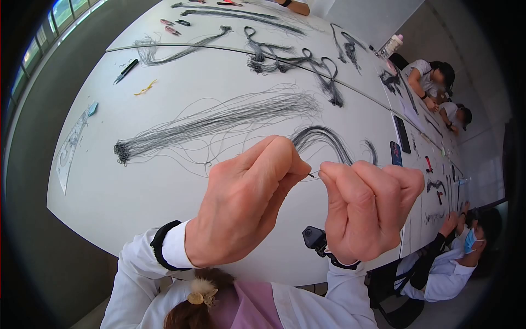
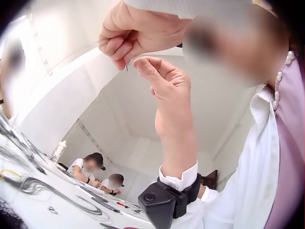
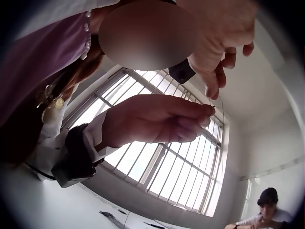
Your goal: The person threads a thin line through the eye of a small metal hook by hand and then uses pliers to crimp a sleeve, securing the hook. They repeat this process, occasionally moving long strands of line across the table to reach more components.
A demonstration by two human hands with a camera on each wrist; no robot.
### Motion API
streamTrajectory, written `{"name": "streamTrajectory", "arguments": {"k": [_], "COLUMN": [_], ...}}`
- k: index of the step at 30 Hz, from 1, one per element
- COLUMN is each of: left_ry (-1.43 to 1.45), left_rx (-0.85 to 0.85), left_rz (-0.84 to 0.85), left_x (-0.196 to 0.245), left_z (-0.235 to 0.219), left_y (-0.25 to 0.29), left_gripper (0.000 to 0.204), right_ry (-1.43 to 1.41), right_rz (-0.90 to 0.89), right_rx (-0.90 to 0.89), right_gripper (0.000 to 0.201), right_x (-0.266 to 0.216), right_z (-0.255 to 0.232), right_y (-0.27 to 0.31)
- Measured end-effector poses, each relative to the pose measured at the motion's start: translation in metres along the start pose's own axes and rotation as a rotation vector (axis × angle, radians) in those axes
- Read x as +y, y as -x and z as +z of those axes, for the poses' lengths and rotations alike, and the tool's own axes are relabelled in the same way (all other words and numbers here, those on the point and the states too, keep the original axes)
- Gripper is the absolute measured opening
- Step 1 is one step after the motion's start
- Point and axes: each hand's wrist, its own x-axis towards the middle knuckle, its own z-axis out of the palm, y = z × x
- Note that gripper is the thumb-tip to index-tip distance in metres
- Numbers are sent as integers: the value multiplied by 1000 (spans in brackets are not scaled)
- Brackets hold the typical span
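Note:
My left hand and right hand are raised over the near part of the table, fingertips facing each other a small gap apart. Thumb and fingers of the left pinch a thin dark strand, whose short black end pokes out. Across the gap, the right fingertips pinch its finer part. In the right wrist view, a thin strand also arcs past the left fingertips. Beyond the hands lies a long bundle of dark strands with small curled ends at its left. A second, curved bundle lies partly behind the hands.
A pen, a yellow tie and a clear ruler lie at the left. Further bundles lie at the back, near small snips. Phones lie at the right. Other people sit around the table.

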Motion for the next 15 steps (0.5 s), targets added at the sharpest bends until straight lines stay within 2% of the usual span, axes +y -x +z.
{"name": "streamTrajectory", "arguments": {"k": [5,9,12,15], "left_ry": [45,66,87,92], "left_rx": [-21,-31,-38,-25], "left_rz": [-40,-33,-43,-35], "left_x": [-1,-1,-2,-1], "left_z": [-1,-1,-2,-2], "left_y": [0,-1,-1,-1], "left_gripper": [10,10,10,10], "right_ry": [-92,-106,-126,-185], "right_rz": [129,137,133,197], "right_rx": [9,-14,11,-20], "right_gripper": [16,14,21,19], "right_x": [0,5,9,9], "right_z": [3,5,8,8], "right_y": [1,1,4,5]}}
